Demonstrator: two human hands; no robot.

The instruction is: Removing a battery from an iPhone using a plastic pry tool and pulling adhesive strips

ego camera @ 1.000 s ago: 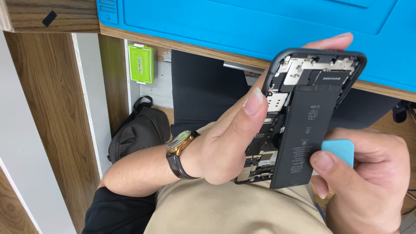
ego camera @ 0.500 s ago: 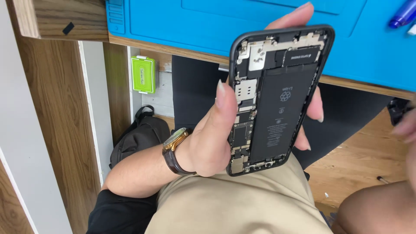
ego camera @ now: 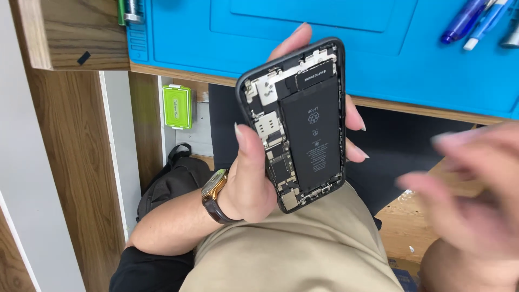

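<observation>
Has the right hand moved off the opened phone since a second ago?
Yes. The right hand, earlier touching the battery, is now blurred and clear of the opened phone, lower right of it, further from the blue mat.

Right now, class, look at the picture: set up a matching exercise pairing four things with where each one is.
Things:
1. phone
2. watch
3. pens
4. bag

Places:
A. on the floor under the desk
B. on the blue mat, top right
C. in the left hand, opened
D. on the left wrist

Pairs: 1-C, 2-D, 3-B, 4-A
</observation>
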